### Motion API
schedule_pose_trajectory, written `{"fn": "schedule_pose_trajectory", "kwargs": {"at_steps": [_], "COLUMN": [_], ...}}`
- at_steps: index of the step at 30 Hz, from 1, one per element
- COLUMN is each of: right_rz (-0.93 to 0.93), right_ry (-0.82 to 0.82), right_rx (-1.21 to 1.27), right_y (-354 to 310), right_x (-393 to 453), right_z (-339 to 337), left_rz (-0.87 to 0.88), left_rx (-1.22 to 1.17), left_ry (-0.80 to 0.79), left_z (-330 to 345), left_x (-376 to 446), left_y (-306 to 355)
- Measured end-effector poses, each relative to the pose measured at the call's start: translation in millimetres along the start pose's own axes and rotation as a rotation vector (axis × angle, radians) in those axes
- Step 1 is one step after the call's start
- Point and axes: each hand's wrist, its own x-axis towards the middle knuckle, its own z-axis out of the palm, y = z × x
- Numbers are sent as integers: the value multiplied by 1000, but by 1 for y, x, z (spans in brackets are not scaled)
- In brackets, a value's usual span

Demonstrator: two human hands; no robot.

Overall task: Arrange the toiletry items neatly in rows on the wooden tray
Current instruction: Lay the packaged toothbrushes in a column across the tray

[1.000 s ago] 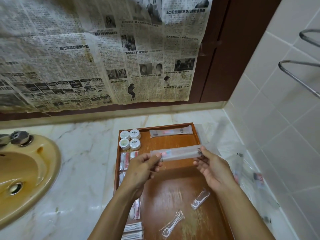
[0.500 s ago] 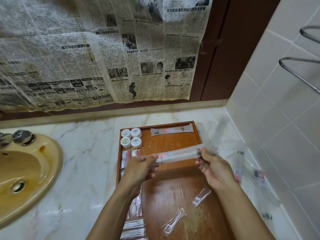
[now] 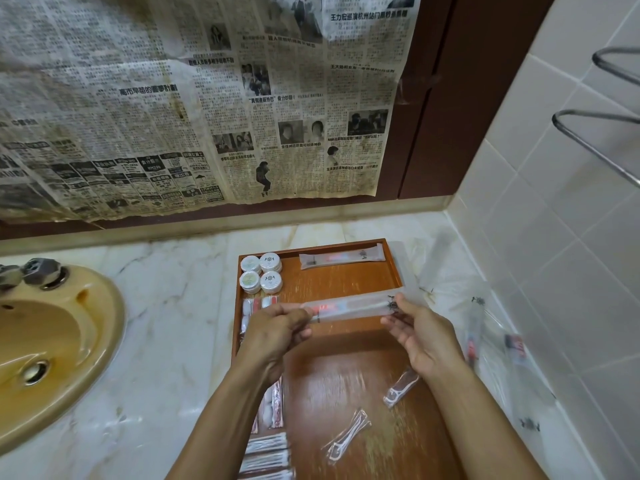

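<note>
We see a big old newspaper [image 3: 194, 109] hanging on the dark wall at the back, and white tiles [image 3: 554, 237] on the wall at the right with a metal rack [image 3: 595, 133] sticking out. Below is a pale marble counter [image 3: 166, 323]. A yellow sink [image 3: 52, 344] sits in it at the left, with a grey tap [image 3: 41, 271] on its back edge. The wooden tray [image 3: 346, 368] lies on the counter, near the tiled wall. Some clear plastic packets [image 3: 485, 327] lie loose on the counter between the tray and the tiles. They are blurry, so we cannot tell what is in them. Our two arms reach over the tray and hide part of its left side and near end. Our left hand [image 3: 273, 337] and our right hand [image 3: 422, 337] hold a long, thin, cloudy packet [image 3: 349, 308] just above the middle of the tray. Each hand pinches one end with curled fingers and thumb. The packet shows a bit of red and has a small dark mark at its right end. One more long packet [image 3: 341, 259] lies flat along the far edge of the tray. Four small round white tubs [image 3: 261, 271] sit in a square in the far left corner. Small red and white packets [image 3: 258, 306] run down the left side. Two little clear packets [image 3: 346, 436] lie loose on the near part of the tray.
</note>
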Motion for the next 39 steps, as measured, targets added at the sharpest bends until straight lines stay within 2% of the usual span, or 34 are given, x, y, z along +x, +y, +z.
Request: {"fn": "schedule_pose_trajectory", "kwargs": {"at_steps": [6, 16, 21, 33, 39], "right_rz": [83, 165, 166, 43, -60], "right_ry": [24, -11, 13, 37, 26], "right_rx": [-17, 162, -31, -200, -384], "right_y": [0, -3, -2, 3, 6], "right_x": [5, 9, 9, 11, 7], "right_z": [-1, -8, -10, -14, -20], "left_rz": [47, 113, 154, -2, 68], "left_rx": [25, 111, 183, 137, 251], "left_ry": [11, -12, 14, 98, 89], "left_z": [0, 1, -3, -9, -11], "left_x": [-3, -12, -10, -2, 1], "left_y": [1, 2, 0, -5, -8]}}
